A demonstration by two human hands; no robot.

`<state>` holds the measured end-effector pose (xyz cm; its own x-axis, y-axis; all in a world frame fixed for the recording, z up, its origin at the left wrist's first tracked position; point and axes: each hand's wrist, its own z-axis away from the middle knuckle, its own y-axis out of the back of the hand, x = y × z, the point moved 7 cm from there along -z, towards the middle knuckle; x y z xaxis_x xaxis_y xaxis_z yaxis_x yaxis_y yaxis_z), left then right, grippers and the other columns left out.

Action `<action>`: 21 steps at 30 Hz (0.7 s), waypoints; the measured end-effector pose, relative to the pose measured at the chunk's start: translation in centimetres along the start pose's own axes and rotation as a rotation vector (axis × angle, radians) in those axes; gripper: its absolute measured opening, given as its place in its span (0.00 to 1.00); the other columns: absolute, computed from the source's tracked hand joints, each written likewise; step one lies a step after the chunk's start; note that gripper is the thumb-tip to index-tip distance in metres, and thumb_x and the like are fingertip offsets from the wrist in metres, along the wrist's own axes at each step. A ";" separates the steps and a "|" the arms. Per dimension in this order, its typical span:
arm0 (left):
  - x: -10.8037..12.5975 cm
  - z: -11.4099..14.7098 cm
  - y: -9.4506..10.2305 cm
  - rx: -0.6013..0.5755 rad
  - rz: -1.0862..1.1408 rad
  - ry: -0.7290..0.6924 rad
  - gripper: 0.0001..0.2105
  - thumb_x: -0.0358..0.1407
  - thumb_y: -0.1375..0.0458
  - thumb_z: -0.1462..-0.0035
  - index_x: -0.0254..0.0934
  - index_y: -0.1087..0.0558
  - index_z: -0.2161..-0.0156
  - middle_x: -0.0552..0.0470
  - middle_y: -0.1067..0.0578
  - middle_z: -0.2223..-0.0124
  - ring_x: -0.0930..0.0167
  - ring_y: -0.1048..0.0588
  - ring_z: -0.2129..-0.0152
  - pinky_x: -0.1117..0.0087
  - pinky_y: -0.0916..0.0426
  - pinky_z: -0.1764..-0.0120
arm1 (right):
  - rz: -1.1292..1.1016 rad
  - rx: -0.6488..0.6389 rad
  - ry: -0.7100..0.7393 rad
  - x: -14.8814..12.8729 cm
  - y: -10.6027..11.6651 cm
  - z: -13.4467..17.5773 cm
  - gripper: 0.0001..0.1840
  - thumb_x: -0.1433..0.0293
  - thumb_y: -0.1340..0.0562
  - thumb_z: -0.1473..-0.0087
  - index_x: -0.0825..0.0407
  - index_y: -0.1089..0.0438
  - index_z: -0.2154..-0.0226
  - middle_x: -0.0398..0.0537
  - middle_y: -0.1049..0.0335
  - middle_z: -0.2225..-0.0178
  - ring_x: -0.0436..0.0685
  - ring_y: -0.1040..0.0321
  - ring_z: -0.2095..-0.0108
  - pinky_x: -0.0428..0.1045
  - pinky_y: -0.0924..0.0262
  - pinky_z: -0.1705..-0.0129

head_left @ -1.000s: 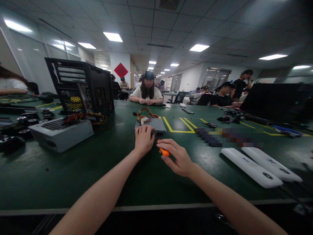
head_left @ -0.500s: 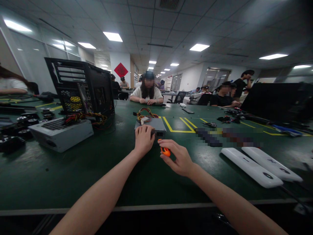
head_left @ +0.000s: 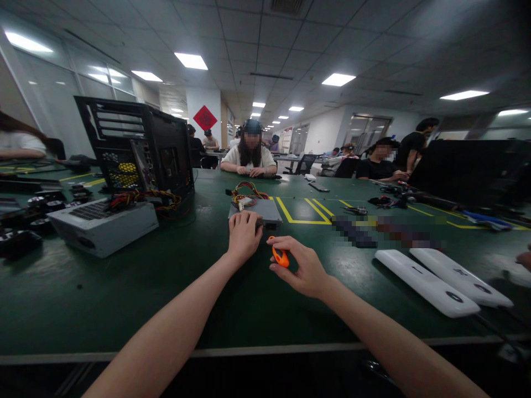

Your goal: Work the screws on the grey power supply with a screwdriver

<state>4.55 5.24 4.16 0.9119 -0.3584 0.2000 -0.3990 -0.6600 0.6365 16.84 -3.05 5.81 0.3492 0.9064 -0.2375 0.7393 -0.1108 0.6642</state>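
Note:
My left hand [head_left: 244, 239] lies over the near left part of a small grey power supply [head_left: 269, 209], fingers bent down onto it and gripping it. Its bundle of red, yellow and black wires [head_left: 244, 190] with a white connector rises at the back. Just right of and nearer than the power supply, my right hand [head_left: 305, 268] pinches a small orange object [head_left: 282, 257] between thumb and fingers. A loop shape shows in it, but its exact kind is unclear. The orange object appears apart from the power supply.
On the left stand a larger power supply [head_left: 103, 226] and an open black computer case [head_left: 141, 146]. Two white oblong devices [head_left: 427, 282] lie at right, near a person's hand [head_left: 525, 260]. A dark monitor-like panel [head_left: 468, 171] stands beyond. Across the green table [head_left: 232, 320] sits a person [head_left: 249, 155].
My hands have hardly moved; the orange object is turned slightly in my right fingers. Another person's hand has come in at the right edge. The standing person at the back has turned.

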 end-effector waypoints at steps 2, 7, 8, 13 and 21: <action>0.0 0.0 0.0 0.000 -0.002 -0.001 0.11 0.34 0.49 0.46 0.40 0.35 0.56 0.47 0.33 0.56 0.63 0.37 0.57 0.60 0.47 0.51 | -0.026 0.022 -0.048 0.5 0.1 0.2 0.15 0.66 0.40 0.49 0.50 0.43 0.59 0.53 0.37 0.56 0.57 0.34 0.56 0.53 0.37 0.57; 0.0 -0.1 -0.1 -0.010 -0.010 0.011 0.11 0.35 0.48 0.47 0.40 0.34 0.56 0.48 0.34 0.56 0.63 0.37 0.57 0.60 0.46 0.51 | -0.039 -0.027 0.023 -0.3 0.0 -0.1 0.18 0.68 0.46 0.45 0.51 0.44 0.51 0.54 0.38 0.54 0.57 0.38 0.53 0.54 0.40 0.53; 0.0 -0.1 -0.1 -0.012 -0.009 0.012 0.11 0.35 0.48 0.47 0.40 0.34 0.57 0.49 0.34 0.56 0.64 0.37 0.57 0.60 0.46 0.51 | -0.029 -0.038 0.040 -0.6 0.0 -0.2 0.18 0.69 0.46 0.44 0.51 0.44 0.51 0.54 0.39 0.54 0.57 0.39 0.52 0.54 0.41 0.52; -0.1 0.0 -0.2 -0.011 -0.005 0.012 0.11 0.35 0.47 0.47 0.40 0.35 0.56 0.49 0.34 0.56 0.64 0.37 0.57 0.61 0.47 0.51 | 0.008 0.009 -0.024 0.2 0.0 -0.2 0.16 0.64 0.39 0.49 0.50 0.42 0.59 0.53 0.36 0.56 0.57 0.36 0.56 0.54 0.38 0.57; -0.1 -0.1 -0.2 -0.012 -0.006 0.004 0.11 0.35 0.47 0.47 0.40 0.35 0.56 0.48 0.34 0.56 0.64 0.37 0.56 0.61 0.47 0.51 | -0.028 -0.056 -0.035 0.0 -0.1 0.0 0.19 0.65 0.44 0.45 0.51 0.44 0.51 0.53 0.38 0.54 0.57 0.35 0.57 0.53 0.38 0.56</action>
<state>4.56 5.41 4.09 0.9148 -0.3517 0.1988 -0.3922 -0.6546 0.6463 16.75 -3.01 5.74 0.3496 0.8938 -0.2809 0.7164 -0.0618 0.6950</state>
